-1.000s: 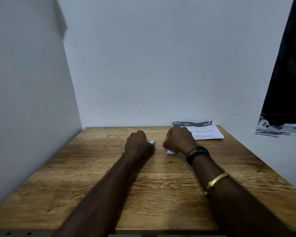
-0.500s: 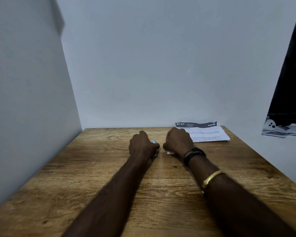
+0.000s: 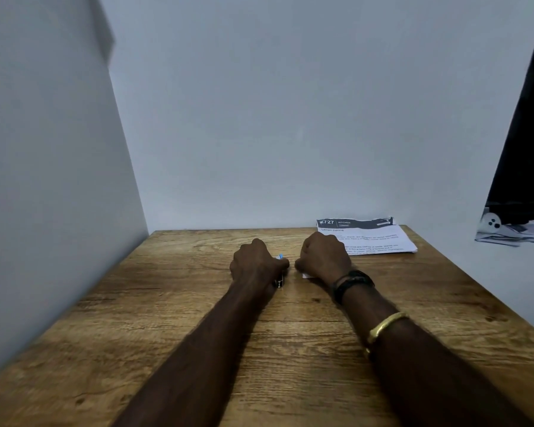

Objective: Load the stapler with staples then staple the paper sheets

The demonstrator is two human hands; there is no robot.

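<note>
Head view: both bare forearms are reaching forward over the brown wood-grain table, and the two hands are resting as closed fists side by side near its middle, knuckles turned away from the camera, a narrow gap between them. The left hand is curling shut around a small object of which only a blue-and-white tip is showing above the thumb and a small metallic end is protruding just below the fist; whether this is the stapler or a staple box cannot be told, since the fist is covering the rest. The right hand is also curling closed, pressing down on a small white piece whose corner is peeking out beneath the heel of the palm; its nature cannot be determined. A black wristband is sitting on the right wrist, and a gold-coloured metal bangle is lying further up the same forearm. The stack of white printed paper sheets with a dark header band is lying flat on the table just beyond and to the right of the right hand, its near-left corner hidden behind the knuckles, well apart from the left hand. Plain grey walls are enclosing the table behind and to the left of the hands.
</note>
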